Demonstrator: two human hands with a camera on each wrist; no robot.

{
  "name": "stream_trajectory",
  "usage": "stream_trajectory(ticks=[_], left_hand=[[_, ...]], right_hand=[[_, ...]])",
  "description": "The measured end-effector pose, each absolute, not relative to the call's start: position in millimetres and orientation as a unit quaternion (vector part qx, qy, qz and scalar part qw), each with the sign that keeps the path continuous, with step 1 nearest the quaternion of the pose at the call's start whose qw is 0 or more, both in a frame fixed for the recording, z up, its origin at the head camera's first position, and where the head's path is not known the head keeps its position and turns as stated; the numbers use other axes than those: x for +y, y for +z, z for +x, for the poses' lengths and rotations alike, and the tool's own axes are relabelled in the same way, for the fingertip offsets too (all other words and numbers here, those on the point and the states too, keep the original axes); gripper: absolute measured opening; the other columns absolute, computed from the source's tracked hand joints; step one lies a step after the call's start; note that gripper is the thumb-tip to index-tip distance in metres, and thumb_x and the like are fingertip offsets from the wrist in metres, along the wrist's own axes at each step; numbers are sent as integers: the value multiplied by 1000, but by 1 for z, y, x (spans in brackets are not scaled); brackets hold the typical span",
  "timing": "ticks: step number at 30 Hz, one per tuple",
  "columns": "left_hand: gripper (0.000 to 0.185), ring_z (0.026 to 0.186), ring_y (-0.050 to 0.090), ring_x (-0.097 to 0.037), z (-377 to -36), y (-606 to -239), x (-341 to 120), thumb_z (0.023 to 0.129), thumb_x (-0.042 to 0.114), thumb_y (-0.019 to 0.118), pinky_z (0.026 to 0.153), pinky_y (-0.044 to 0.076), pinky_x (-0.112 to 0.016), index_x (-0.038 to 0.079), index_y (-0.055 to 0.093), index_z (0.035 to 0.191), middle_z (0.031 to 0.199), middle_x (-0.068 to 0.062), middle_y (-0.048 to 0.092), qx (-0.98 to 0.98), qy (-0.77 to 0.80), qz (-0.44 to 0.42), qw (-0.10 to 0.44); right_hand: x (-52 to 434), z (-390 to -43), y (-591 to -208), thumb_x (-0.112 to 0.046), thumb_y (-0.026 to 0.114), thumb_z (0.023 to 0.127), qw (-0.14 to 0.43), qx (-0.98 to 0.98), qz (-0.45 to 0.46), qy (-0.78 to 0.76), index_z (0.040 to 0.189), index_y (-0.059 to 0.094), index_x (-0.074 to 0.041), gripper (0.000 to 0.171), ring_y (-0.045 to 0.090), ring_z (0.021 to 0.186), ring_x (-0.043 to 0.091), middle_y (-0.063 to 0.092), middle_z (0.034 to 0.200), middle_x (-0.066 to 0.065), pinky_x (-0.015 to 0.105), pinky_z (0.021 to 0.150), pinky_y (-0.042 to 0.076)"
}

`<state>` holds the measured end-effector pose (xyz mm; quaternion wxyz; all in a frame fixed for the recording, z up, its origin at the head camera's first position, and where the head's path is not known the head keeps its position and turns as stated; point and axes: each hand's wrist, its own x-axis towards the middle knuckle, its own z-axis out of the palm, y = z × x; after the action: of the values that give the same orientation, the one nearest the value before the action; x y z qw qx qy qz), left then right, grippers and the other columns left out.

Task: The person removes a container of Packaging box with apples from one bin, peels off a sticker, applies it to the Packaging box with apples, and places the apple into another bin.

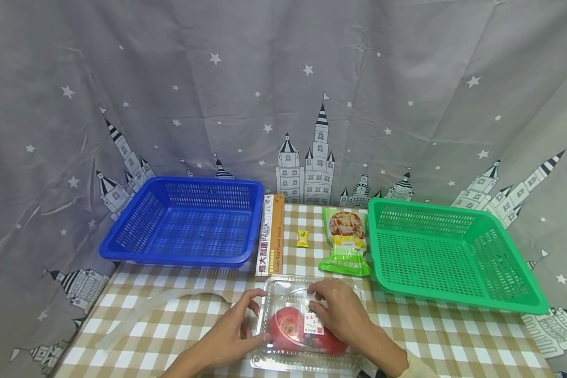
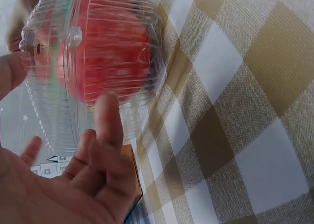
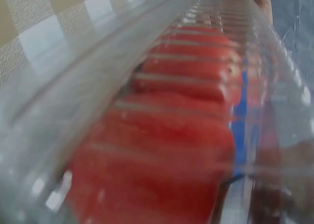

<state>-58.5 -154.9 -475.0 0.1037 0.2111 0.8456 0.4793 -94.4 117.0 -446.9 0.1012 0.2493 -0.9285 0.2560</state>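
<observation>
Both forearms are cut off by the bottom edge of the head view, and the near edge of the clear plastic clamshell box (image 1: 307,325) runs almost out of frame with them. The right wrist view is a close blur of ribbed plastic over red fruit, so that hand's fingertips cannot be made out there.

The left hand (image 1: 231,336) meets the box's left side: its thumb lies along the lower left wall and its fingers (image 2: 109,121) are loosely spread and only slightly bent, their tips at the upper left corner of the lid. The right hand (image 1: 342,312) lies on top of the lid, fingers bent and close together, tips pressing near a white label (image 1: 314,324). Whether either hand truly lifts the box cannot be told.

The box is thin, glossy and ridged, with rounded corners. Inside sit red tomatoes (image 1: 290,329), smooth and round, partly hidden by the right hand. It rests at the front centre of a table covered by a woven tan-and-white checked cloth (image 1: 170,325).

Behind it lie a long flat pasta carton (image 1: 271,234), a small yellow sachet (image 1: 302,238) and a green snack pouch (image 1: 346,241). A blue perforated plastic basket (image 1: 181,223) stands at the left, a green one (image 1: 449,252) at the right. A grey star-and-castle curtain (image 1: 283,89) hangs behind.
</observation>
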Motion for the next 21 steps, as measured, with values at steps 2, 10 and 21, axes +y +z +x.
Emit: stream_trajectory(ticks=[2, 10, 21], left_hand=[[72, 57, 54, -6, -58, -475, -155, 87, 31, 75, 51, 49, -26, 26, 34, 146, 110, -7, 46, 836, 490, 219, 115], [54, 66, 51, -9, -59, -473, -155, 93, 28, 68, 56, 48, -27, 28, 43, 141, 113, -8, 44, 803, 526, 225, 168], [52, 64, 57, -9, -61, -476, -155, 94, 23, 67, 54, 51, -28, 24, 40, 138, 112, -16, 40, 774, 554, 228, 206]], right_hand=[[118, -95, -448, -15, 86, 75, 109, -928, 249, 253, 92, 71, -15, 22, 56, 74, 8, 63, 77, -6, 30, 67, 49], [123, -96, -456, -20, 89, 70, 162, -917, 273, 241, 85, 74, -18, 21, 52, 76, 9, 54, 84, -8, 29, 67, 46], [132, -93, -459, -42, 85, 73, 156, -927, 286, 188, 83, 81, -27, 18, 37, 77, 11, 44, 80, -13, 32, 70, 36]])
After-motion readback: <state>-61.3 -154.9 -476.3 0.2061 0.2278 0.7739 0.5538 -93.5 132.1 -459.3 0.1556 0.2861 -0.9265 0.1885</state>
